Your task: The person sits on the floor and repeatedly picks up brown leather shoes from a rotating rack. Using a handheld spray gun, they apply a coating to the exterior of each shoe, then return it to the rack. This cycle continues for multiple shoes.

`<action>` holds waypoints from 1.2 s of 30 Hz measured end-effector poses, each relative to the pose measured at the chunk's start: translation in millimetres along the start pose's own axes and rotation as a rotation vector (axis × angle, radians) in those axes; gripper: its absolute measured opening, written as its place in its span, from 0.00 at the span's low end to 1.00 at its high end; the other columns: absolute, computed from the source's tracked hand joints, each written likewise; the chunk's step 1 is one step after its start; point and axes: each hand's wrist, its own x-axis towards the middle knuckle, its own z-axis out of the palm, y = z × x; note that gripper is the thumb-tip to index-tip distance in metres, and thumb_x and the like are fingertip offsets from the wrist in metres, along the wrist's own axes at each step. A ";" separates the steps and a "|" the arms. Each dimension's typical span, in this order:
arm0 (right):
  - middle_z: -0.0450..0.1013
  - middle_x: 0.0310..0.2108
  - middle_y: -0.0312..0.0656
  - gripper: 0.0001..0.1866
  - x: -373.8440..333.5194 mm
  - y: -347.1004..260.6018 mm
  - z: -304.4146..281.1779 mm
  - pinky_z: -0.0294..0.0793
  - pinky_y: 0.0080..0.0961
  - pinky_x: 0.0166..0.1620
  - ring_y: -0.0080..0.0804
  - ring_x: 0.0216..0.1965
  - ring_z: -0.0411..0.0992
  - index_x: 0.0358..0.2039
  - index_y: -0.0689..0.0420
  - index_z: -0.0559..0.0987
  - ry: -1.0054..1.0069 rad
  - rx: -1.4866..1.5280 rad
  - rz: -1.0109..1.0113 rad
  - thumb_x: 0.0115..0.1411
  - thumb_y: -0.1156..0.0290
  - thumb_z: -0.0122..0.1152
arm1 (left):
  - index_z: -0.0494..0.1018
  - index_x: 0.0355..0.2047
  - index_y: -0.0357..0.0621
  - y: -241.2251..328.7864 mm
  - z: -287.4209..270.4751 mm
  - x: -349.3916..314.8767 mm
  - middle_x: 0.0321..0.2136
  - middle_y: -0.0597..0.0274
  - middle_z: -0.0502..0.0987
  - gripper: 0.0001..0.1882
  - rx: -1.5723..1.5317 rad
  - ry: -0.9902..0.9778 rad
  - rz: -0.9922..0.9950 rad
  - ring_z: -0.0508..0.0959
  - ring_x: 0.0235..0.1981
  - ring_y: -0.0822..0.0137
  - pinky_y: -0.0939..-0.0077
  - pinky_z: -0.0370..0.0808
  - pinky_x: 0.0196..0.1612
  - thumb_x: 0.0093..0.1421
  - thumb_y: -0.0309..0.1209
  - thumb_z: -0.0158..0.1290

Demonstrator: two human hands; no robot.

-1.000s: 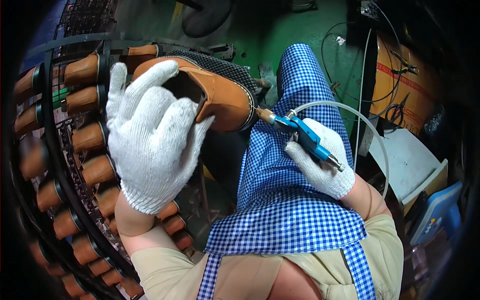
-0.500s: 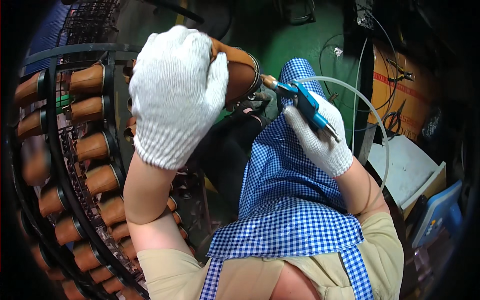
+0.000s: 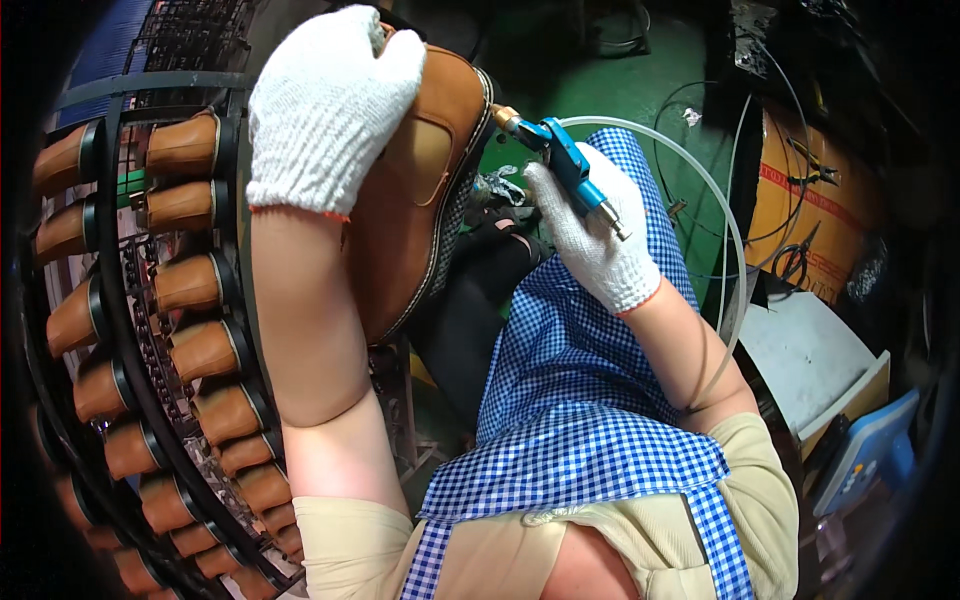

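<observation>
My gloved left hand point(image 3: 325, 100) grips a brown leather shoe point(image 3: 440, 105) with light stitching along its sole edge. The palm covers its upper part, and the fingertips are hidden behind it. In my gloved right hand point(image 3: 605, 225) is a blue spray gun point(image 3: 567, 160) with a brass-coloured nozzle. That nozzle points at the stitched edge of the shoe, touching it or very close; I cannot tell which. A clear hose point(image 3: 690, 170) leads off the gun and curves down past my right forearm.
On the left, a dark metal rack point(image 3: 128, 300) bears several rows of brown shoes point(image 3: 190, 285). To the right lie a cardboard box point(image 3: 815, 225), pliers point(image 3: 815, 165), scissors point(image 3: 797, 258), a whitish board point(image 3: 805, 350) and a blue device point(image 3: 868, 450). Below is a green floor point(image 3: 560, 75).
The shoe has turned so that its side and long sole edge now show. My left hand has moved up, and the right hand with the spray gun has shifted up and left.
</observation>
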 end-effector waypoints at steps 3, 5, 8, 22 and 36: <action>0.73 0.23 0.45 0.08 -7.7 -2.5 11.5 0.73 0.34 0.27 0.44 0.22 0.75 0.33 0.59 0.82 0.031 0.069 -0.028 0.64 0.69 0.72 | 0.77 0.23 0.38 -3.0 -10.3 1.7 0.20 0.48 0.77 0.19 -0.282 -0.112 -0.197 0.78 0.26 0.45 0.55 0.73 0.32 0.64 0.41 0.61; 0.73 0.23 0.44 0.06 -14.8 -4.9 16.0 0.73 0.34 0.27 0.44 0.22 0.75 0.33 0.59 0.83 0.018 0.121 -0.039 0.62 0.73 0.74 | 0.81 0.35 0.39 -10.9 -21.5 -10.2 0.29 0.52 0.81 0.19 -0.407 -0.203 -0.291 0.80 0.31 0.56 0.62 0.76 0.37 0.66 0.46 0.59; 0.74 0.27 0.44 0.08 -25.0 -5.0 20.2 0.75 0.35 0.27 0.44 0.24 0.76 0.38 0.58 0.83 -0.044 -0.040 -0.139 0.60 0.72 0.74 | 0.81 0.46 0.37 -27.8 -35.9 -50.6 0.40 0.63 0.82 0.18 -0.793 -0.015 -0.516 0.78 0.38 0.73 0.79 0.74 0.44 0.68 0.40 0.63; 0.70 0.24 0.43 0.10 -59.8 -9.8 27.4 0.72 0.35 0.25 0.44 0.22 0.73 0.32 0.56 0.80 -0.092 -0.011 -0.220 0.57 0.72 0.76 | 0.72 0.60 0.36 -6.4 -6.6 -300.0 0.55 0.56 0.78 0.20 -1.160 -0.042 -1.016 0.78 0.55 0.66 0.70 0.72 0.64 0.69 0.15 0.51; 0.72 0.26 0.43 0.09 -61.1 -27.4 -42.4 0.74 0.36 0.30 0.45 0.26 0.74 0.31 0.55 0.79 -0.453 -0.110 -0.114 0.61 0.68 0.73 | 0.82 0.47 0.44 3.1 -49.3 -220.4 0.44 0.56 0.81 0.23 -0.670 -0.340 -0.047 0.82 0.45 0.53 0.60 0.80 0.50 0.49 0.18 0.68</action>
